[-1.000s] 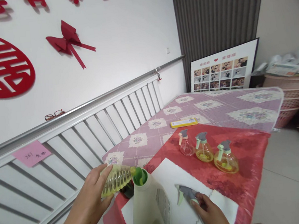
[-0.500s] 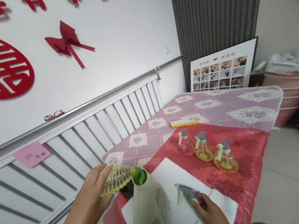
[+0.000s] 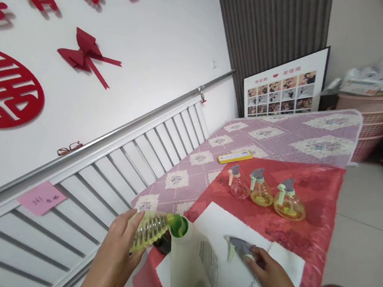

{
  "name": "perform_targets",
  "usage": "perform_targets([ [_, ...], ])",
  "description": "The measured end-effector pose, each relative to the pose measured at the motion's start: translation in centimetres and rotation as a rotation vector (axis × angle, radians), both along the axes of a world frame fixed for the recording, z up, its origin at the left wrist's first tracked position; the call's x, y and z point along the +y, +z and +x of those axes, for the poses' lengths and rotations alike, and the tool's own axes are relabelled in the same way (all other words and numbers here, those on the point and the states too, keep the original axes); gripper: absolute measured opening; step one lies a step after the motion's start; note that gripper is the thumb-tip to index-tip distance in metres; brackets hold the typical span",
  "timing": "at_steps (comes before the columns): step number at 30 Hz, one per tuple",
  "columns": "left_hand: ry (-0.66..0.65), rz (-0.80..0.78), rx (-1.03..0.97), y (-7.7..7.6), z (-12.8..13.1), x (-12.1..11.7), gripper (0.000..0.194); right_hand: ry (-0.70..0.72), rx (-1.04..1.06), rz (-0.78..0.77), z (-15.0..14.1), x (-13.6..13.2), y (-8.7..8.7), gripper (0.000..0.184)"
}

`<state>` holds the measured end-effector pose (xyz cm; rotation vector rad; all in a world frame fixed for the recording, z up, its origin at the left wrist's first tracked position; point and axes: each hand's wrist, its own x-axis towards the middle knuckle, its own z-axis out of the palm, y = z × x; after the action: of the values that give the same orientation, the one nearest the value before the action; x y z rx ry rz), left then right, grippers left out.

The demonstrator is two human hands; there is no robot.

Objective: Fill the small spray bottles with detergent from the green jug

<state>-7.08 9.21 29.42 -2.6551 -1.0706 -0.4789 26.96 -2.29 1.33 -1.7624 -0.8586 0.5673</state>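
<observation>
My left hand (image 3: 116, 256) is closed round a clear ribbed bottle (image 3: 149, 230) of yellow liquid. The bottle lies tipped on its side, its mouth over the green opening of a tall pale jug (image 3: 190, 264) standing on a white sheet (image 3: 228, 231). My right hand (image 3: 270, 274) rests on that sheet with its fingers on a grey spray head (image 3: 238, 247) that has a pale green trigger. Whether the fingers grip the spray head or only press on it is unclear.
Three round spray bottles (image 3: 261, 193) with grey tops stand on the red cloth (image 3: 313, 194) beyond the sheet. A yellow flat case (image 3: 235, 156) lies on the purple patterned table cover. A white slatted rail runs along the left. Pink baskets (image 3: 373, 115) stand at the right.
</observation>
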Motion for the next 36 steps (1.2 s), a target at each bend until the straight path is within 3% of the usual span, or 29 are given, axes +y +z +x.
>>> perform_targets([
  [36, 0.022, -0.009, 0.053, 0.65, 0.38, -0.32, 0.068, 0.004, -0.015, -0.011, -0.03, 0.11, -0.41, 0.035],
])
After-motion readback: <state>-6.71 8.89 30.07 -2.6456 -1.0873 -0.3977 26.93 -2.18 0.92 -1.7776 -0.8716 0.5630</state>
